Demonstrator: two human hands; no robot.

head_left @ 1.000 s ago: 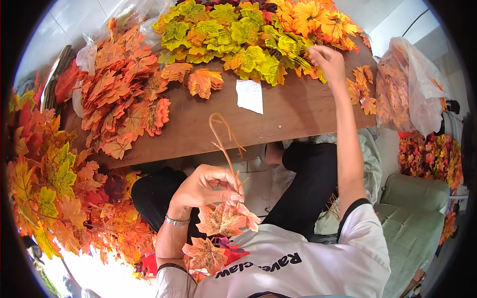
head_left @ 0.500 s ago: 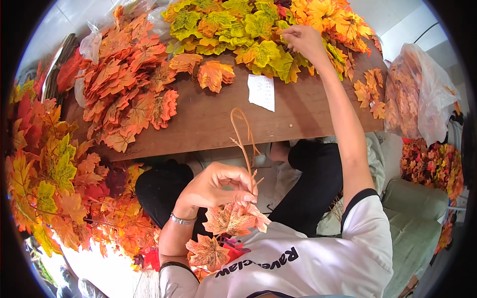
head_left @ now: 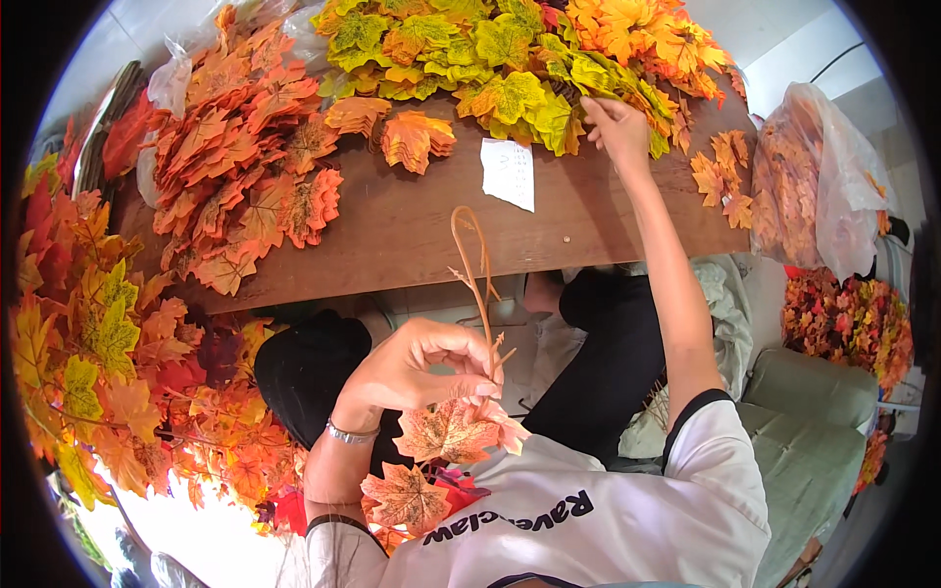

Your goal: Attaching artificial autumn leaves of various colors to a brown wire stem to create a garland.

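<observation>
My right hand [head_left: 620, 132] has just drawn back toward me from over the heap of yellow-green leaves [head_left: 515, 98] to its near right edge, so it is at the loose leaves and well apart from the stem [head_left: 475, 294]. Its thumb and fingers are curled close together, fingertips against the leaf edges; I cannot tell whether a leaf is caught between them. My left hand [head_left: 421, 363] has kept its pinch: thumb and forefinger are closed on the brown stem in front of my chest, its bare looped end rising toward the table [head_left: 392, 235], while peach-orange leaves [head_left: 446, 432] hang below my fingers. I see no leaf added to the bare length, so that part of the work stands as it was. On the brown tabletop a big orange-red heap [head_left: 225, 176] lies to the left, a small orange stack [head_left: 417, 139] beside it, then a white paper slip [head_left: 508, 176], with golden-orange leaves [head_left: 627, 29] at the far right and a few small orange leaves [head_left: 720, 171] nearer. Past the right end sits a clear plastic bag [head_left: 838, 157] of leaves, near a grey-green padded seat [head_left: 799, 461]; leafy garlands [head_left: 127, 392] crowd my left side, against bright light.
</observation>
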